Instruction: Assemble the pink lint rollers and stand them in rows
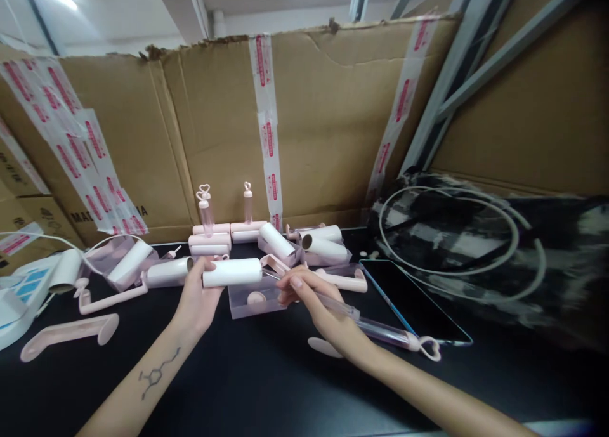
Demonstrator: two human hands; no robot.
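Observation:
My left hand [203, 294] is closed around one end of a white lint roller roll [233, 273], held level above the black table. At the roll's right end my right hand [316, 294] pinches a thin, metallic pointed tool [270, 273]; its exact kind is unclear. A clear tube with a pink heart-shaped end [387, 333] extends from beneath my right wrist, and I cannot tell whether that hand touches it. Behind and below the roll stands an open translucent box [242, 304] with a round pink piece [256, 299] inside. A pink oval piece [325, 347] lies by my right wrist.
Several white rolls [169, 272], pink handles [71, 335] and boxes spread across the table. A tablet [419, 304] lies right, beside a coiled white cable [514, 234] on black wrapping. A white device [21, 304] sits left. Taped cardboard [328, 120] closes off the back.

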